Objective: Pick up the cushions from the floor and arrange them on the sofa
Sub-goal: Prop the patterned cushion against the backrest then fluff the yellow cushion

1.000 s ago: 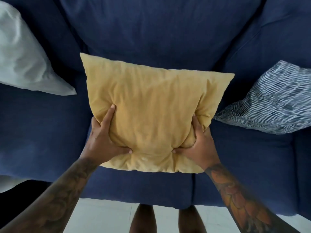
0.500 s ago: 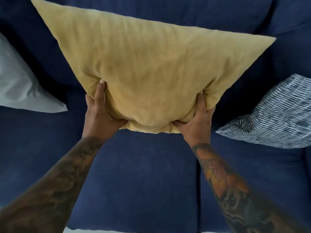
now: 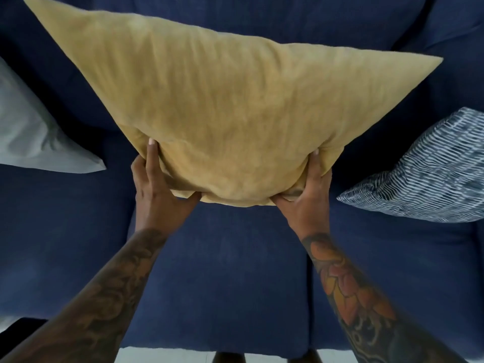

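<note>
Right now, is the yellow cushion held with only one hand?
No, both the left hand and the right hand grip the lower edge of the yellow cushion.

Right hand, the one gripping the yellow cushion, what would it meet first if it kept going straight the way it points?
Probably the dark blue sofa backrest behind the mustard-yellow fabric cushion that the right hand grips; depth is unclear.

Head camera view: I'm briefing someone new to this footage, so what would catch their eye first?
The big yellow cushion fills the centre, held up over the navy sofa by its lower edge, with the left hand and right hand gripping either side. A pale grey cushion lies at the sofa's left and a blue-and-white patterned cushion at its right.
</note>
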